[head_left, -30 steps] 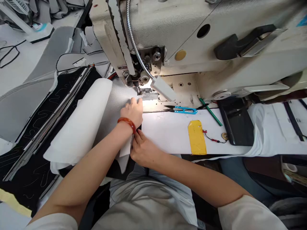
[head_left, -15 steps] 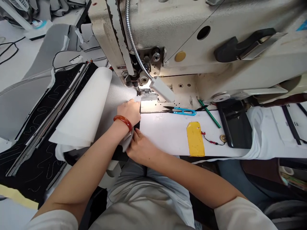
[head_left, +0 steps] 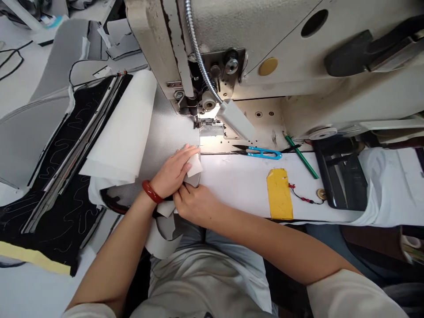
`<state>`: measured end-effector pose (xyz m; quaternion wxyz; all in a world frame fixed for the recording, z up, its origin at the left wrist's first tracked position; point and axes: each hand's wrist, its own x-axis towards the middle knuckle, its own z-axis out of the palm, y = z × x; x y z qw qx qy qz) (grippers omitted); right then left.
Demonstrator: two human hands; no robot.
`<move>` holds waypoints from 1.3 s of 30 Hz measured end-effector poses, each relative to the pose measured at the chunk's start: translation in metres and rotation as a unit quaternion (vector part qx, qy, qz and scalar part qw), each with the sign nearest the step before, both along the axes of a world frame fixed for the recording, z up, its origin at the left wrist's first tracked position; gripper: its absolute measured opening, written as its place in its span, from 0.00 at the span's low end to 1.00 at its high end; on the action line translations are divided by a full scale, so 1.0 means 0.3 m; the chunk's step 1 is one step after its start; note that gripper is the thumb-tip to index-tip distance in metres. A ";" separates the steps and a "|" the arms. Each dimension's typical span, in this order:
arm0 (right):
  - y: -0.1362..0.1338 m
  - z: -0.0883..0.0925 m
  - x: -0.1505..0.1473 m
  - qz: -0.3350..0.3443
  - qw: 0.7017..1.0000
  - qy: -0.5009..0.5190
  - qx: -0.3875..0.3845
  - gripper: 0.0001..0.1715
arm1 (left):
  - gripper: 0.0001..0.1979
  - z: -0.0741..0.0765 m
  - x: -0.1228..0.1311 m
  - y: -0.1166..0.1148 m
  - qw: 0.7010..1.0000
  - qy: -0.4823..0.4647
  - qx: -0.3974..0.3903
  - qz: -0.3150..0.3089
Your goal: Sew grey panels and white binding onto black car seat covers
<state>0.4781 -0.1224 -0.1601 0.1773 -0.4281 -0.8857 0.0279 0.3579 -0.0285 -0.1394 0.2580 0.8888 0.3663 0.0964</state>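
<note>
Grey fabric (head_left: pixel 168 126) lies under the sewing machine's needle area (head_left: pixel 198 121), its right edge running toward me. My left hand (head_left: pixel 170 174), with a red-brown bangle at the wrist, rests on this fabric below the presser foot. Its fingers reach forward, and a small whitish folded flap (head_left: pixel 194 165) sits between them and the thumb. Close beside it, nearer my body, my right hand (head_left: pixel 195 203) is closed on the fabric's near edge with fingers bent; the fingertips are partly hidden. A loose pale end of material (head_left: pixel 165 227) hangs over the table's front edge.
A rolled white sheet (head_left: pixel 122 132) and black stitched panels (head_left: pixel 62 168) lie left. To the right are blue thread snips (head_left: pixel 265 153), a green pencil (head_left: pixel 301 157), a yellow tag (head_left: pixel 280 194) and a black phone-like object (head_left: pixel 344 176). A lamp (head_left: pixel 235 119) hangs by the needle.
My left hand has drawn back from near the presser foot toward my body, and the whitish flap now shows at its fingers. The right hand stays at the fabric edge. The view has shifted slightly.
</note>
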 end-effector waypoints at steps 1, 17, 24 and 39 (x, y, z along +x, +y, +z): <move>0.012 0.002 0.004 -0.003 1.000 -0.004 0.001 0.18 | 0.23 -0.005 0.002 0.016 1.000 0.004 0.005 -0.016; 0.138 -0.011 0.030 -0.048 0.998 -0.043 -0.022 0.21 | 0.09 -0.011 0.075 0.171 0.977 0.035 0.207 0.044; 0.146 0.019 0.035 -0.029 0.998 -0.052 0.038 0.20 | 0.26 -0.005 0.008 0.159 0.969 0.166 0.173 -0.053; 0.210 -0.021 0.030 -0.060 0.996 -0.053 0.046 0.22 | 0.24 -0.044 0.013 0.344 0.978 0.103 0.167 -0.073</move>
